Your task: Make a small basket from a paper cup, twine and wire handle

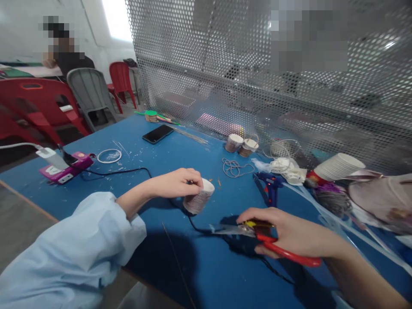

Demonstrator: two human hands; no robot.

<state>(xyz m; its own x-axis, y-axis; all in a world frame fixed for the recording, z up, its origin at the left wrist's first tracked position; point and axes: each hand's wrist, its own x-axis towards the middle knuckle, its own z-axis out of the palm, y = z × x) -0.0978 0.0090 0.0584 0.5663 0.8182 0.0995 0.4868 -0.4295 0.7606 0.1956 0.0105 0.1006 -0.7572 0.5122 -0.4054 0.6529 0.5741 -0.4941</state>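
Observation:
My left hand (180, 184) grips the rim of a small paper cup (197, 201) with a wrapped, light brownish side and a white mouth. The cup is tilted just above or on the blue table. In my right hand (289, 231) is a pair of red-handled pliers (254, 229), whose blurred tips point left, below the cup. A black cable (196, 229) runs under both hands. Beyond my right hand lies a blue glue gun (271, 186). Near the mesh screen stand two more small wrapped cups, a left one (234, 143) and a right one (249, 147).
A phone (157, 134), a white ring (109, 156) and a purple power strip (66, 168) occupy the table's left. Coiled cord (236, 168), stacked paper cups (337, 168) and yarn (333, 201) lie rightward. A perforated metal screen (206, 77) bounds the back. A person sits far left.

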